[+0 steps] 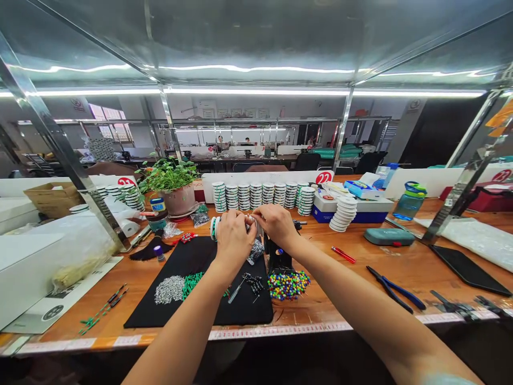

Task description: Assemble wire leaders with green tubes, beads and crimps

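Note:
My left hand (233, 235) is closed round white spools (214, 228) with green bands, which stick out sideways at its left. My right hand (276, 222) meets it fingertip to fingertip in a pinch; what lies between those fingers is too small to make out. Below my right wrist stands a black bench device (280, 258), partly covered by my arm. On the black mat (146, 305) lie a heap of silvery pieces (170, 290), green sticks (193, 283) and small black parts (255, 283). Colourful beads or pins (288, 285) are heaped beside the mat.
Stacked white spools (256, 196) line the back divider, with another leaning stack (343, 214) at right. A potted plant (168, 184) stands back left. Pliers (395, 289), a red pen (343, 254), a teal case (388, 237) and a bottle (409, 202) are on the right. Metal posts flank the bench.

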Available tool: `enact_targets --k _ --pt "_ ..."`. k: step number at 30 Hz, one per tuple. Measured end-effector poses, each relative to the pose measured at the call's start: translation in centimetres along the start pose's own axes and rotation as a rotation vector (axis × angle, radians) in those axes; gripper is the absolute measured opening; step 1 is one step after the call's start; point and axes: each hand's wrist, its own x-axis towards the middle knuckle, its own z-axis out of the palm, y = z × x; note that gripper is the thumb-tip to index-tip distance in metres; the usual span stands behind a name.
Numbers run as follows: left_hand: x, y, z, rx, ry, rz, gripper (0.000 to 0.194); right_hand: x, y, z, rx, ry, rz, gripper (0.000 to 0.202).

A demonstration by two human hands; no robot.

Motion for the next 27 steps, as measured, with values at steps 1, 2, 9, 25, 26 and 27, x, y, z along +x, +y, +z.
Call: enact_targets --k 1,2,9,25,26,27 --pt "0.0 0.1 0.1 0.01 0.005 0.002 0.015 0.0 -0.1 -0.1 0.0 -0.021 0.025 0.011" --pt "-0.1 0.2 0.1 0.02 0.009 0.006 0.015 -0.1 -0.3 -0.3 -0.002 -0.043 0.05 0.012" --pt "-0.3 0.9 -0.2 0.083 0.024 0.035 0.012 1.2 -1.8 -1.4 -0.036 -0.187 0.186 0.023" --pt "-0.3 0.4 -0.1 0.131 0.113 0.097 0.016 2.9 -3.5 -1.3 -0.16 -0.281 0.138 0.021" --pt "-0.3 0.3 -0.1 0.118 0.117 0.096 0.015 2.9 -3.6 -1.3 -0.162 -0.283 0.137 0.021" --pt "-0.3 0.1 0.0 0.102 0.12 0.102 0.014 2.9 -3.6 -1.4 -0.164 -0.286 0.139 0.021"
